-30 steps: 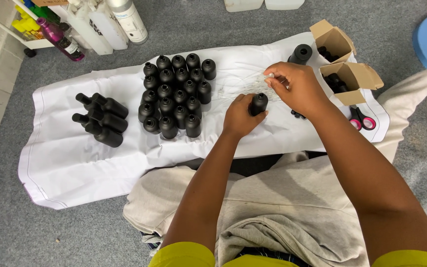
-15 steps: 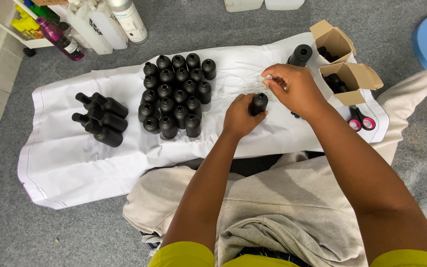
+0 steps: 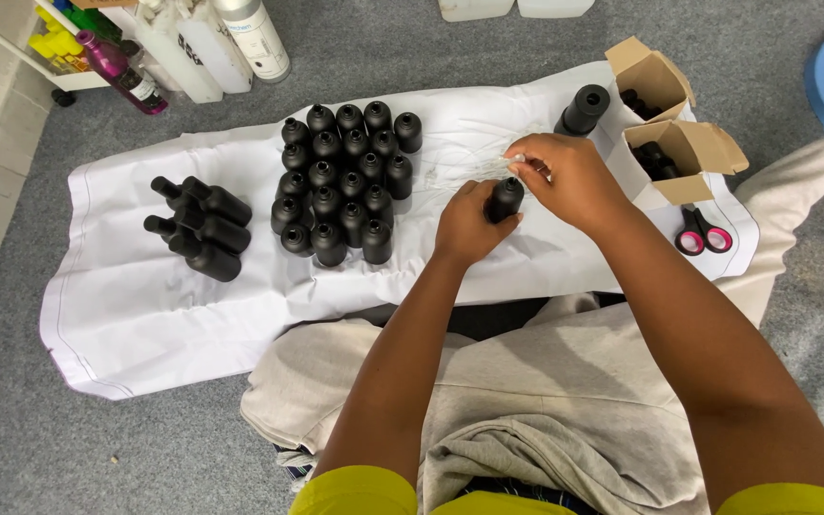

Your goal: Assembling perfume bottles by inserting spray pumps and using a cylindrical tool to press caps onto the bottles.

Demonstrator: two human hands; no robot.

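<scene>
My left hand (image 3: 464, 225) grips a small black bottle (image 3: 504, 198) upright over a white cloth (image 3: 145, 305). My right hand (image 3: 574, 176) is right above the bottle's neck, pinching a small white piece (image 3: 517, 159) between its fingertips. To the left stand several upright black bottles in a tight block (image 3: 340, 181). Further left, several black bottles lie on their sides (image 3: 200, 227). A pile of thin clear tubes (image 3: 464, 172) lies on the cloth just beyond my hands.
Two open cardboard boxes (image 3: 684, 153) holding black parts sit at the right, with a black bottle (image 3: 584, 108) beside them. Pink-handled scissors (image 3: 700, 232) lie near the cloth's right edge. Large white containers (image 3: 207, 38) and a purple bottle (image 3: 121, 72) stand at the back left. Grey carpet surrounds the cloth.
My right hand has shifted slightly, drawing the small white piece closer over the bottle's neck. The left hand and bottle have stayed put.
</scene>
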